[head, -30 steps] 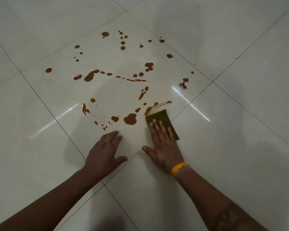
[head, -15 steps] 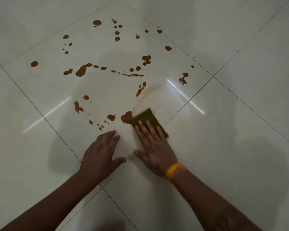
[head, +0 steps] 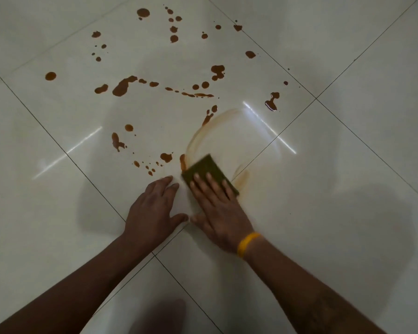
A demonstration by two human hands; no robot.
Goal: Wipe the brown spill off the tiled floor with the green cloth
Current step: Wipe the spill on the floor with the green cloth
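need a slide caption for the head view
Right hand presses green cloth across smeared brown spill on white tiled floor.

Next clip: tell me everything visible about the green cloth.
The cloth is a small, dark olive-green rectangle, flat like a thin pad, lying on the tiled floor at a diagonal. The right hand presses it down with flat, spread fingers that cover its near half; the far half shows. Its left corner touches a brown blot, and a faint brownish smear arc curves away from it. The left hand lies beside it, apart.
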